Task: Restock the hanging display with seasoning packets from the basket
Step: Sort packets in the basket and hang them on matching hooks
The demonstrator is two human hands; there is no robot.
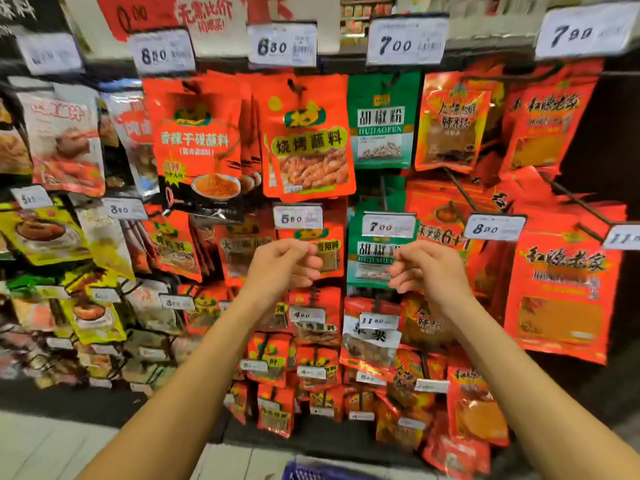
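Both hands raised before the display [311, 140], apart. Left hand [282, 263] loosely curled, thumb against fingertips; whether a packet edge is pinched there cannot be told. Right hand [427, 266] loosely curled too, apparently empty. Basket [311, 473] barely visible at the bottom edge, blue, below the arms; contents hidden.

Likely next: reach down for packets, then thread each hole onto the matching peg. Best to match the print first, lift the price tag [298, 217] clear, and slide the packet fully back so the front row hangs flat.

Crowding all round: green pepper packets [381, 119] just beside the red ones, tags overlapping the packets below, long pegs [460, 190] jutting out at right, easy to snag a sleeve or wrist.
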